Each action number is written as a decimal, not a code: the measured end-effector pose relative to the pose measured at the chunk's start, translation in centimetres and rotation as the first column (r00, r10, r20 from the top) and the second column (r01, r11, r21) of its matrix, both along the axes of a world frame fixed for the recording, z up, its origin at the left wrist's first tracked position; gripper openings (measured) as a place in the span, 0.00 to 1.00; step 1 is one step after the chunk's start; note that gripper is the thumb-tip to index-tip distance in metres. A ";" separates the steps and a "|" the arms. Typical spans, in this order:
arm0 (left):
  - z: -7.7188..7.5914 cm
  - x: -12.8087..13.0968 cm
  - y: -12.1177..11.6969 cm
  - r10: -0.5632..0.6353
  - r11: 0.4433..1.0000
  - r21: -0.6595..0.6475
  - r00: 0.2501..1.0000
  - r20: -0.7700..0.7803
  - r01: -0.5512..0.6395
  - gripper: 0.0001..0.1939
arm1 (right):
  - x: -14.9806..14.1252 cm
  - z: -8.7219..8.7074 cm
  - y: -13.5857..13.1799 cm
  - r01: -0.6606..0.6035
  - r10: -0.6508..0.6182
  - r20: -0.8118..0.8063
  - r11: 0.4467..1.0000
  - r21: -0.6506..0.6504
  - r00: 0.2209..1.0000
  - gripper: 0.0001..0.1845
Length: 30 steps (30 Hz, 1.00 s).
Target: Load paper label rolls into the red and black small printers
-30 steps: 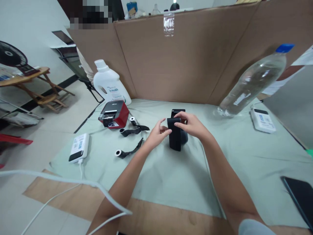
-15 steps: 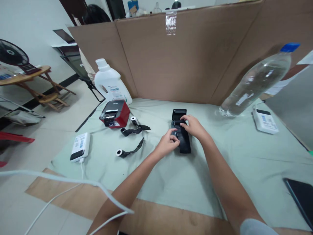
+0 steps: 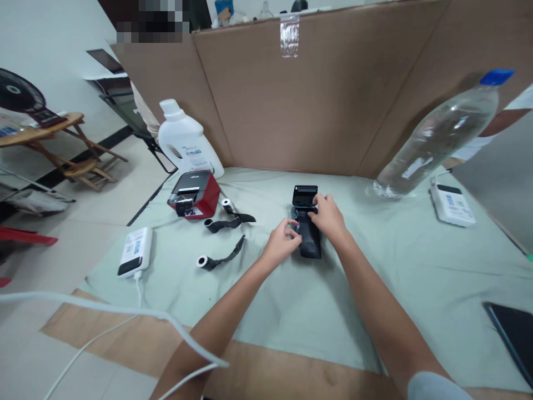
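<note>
A small black portable printer (image 3: 305, 195) lies on the cloth in front of me with its lid raised at the far end. From its bay a wide black strip (image 3: 310, 240) runs toward me, off a roll that my fingers partly hide. My right hand (image 3: 328, 218) has thumb and fingertips closed at the roll, by the bay's right side. On the printer's left edge rests my left hand (image 3: 282, 241), its fingers curled and the thumb close to the strip. Left of it lie white-cored black rolls, a near one (image 3: 202, 261) and a farther one (image 3: 226, 204), with loose tails.
A red and black box-shaped device (image 3: 205, 194) stands at the left, before a white jug (image 3: 187, 141). White power banks lie left (image 3: 135, 253) and right (image 3: 452, 204). A water bottle (image 3: 437, 141) leans on the cardboard screen (image 3: 308, 105). A phone (image 3: 512, 339) lies near right.
The right hand has moved slightly down and toward me, and the roll under it sits lower in the printer's bay. The strip's near end has shifted slightly left. The left hand is almost unmoved.
</note>
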<state>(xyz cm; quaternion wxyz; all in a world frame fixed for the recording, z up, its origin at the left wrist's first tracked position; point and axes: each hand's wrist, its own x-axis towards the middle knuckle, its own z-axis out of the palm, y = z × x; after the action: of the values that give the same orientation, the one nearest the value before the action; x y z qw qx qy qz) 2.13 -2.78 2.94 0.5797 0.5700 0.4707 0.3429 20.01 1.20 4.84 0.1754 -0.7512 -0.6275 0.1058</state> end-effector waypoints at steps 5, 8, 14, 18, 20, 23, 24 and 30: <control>0.1 0.0 -0.2 -0.018 0.999 0.029 0.999 -0.041 0.020 0.18 | 0.6 -0.6 1.1 -0.054 0.093 -0.176 0.975 0.217 0.980 0.35; 0.4 -0.3 -0.2 -0.056 0.997 0.052 0.994 -0.099 0.061 0.17 | 1.3 -0.4 2.0 -0.127 0.218 -0.262 0.937 0.324 0.940 0.28; 1.2 -1.1 -0.1 -0.155 0.982 0.071 0.957 -0.246 0.177 0.15 | 2.7 1.4 0.7 -0.328 0.371 -0.283 0.926 0.189 0.885 0.13; 1.0 -1.3 0.1 -0.173 0.964 0.143 0.937 -0.302 0.224 0.09 | 2.3 2.3 -0.7 -0.424 0.420 -0.236 0.905 0.037 0.876 0.15; 0.8 -1.4 0.1 -0.185 0.955 0.167 0.932 -0.310 0.245 0.07 | 1.8 2.4 -0.8 -0.423 0.412 -0.209 0.906 -0.009 0.887 0.15; 0.8 -1.5 0.2 -0.203 0.951 0.166 0.930 -0.306 0.262 0.06 | 1.3 2.1 -0.4 -0.330 0.317 -0.183 0.943 -0.042 0.930 0.19; 0.9 -1.6 0.2 -0.211 0.953 0.149 0.931 -0.299 0.264 0.06 | 1.2 1.8 -0.2 -0.292 0.278 -0.184 0.955 -0.054 0.943 0.21; 0.4 -2.6 1.1 -0.481 0.869 -0.167 0.874 -0.070 0.465 0.05 | 1.2 -0.3 0.0 -0.189 0.151 -0.200 0.964 -0.188 0.968 0.27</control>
<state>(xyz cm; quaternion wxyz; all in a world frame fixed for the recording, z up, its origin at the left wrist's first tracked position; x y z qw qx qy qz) -0.46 -1.73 3.35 0.6592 0.6421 0.3713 0.1236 21.20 1.20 4.54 0.1443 -0.6952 -0.6567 0.2539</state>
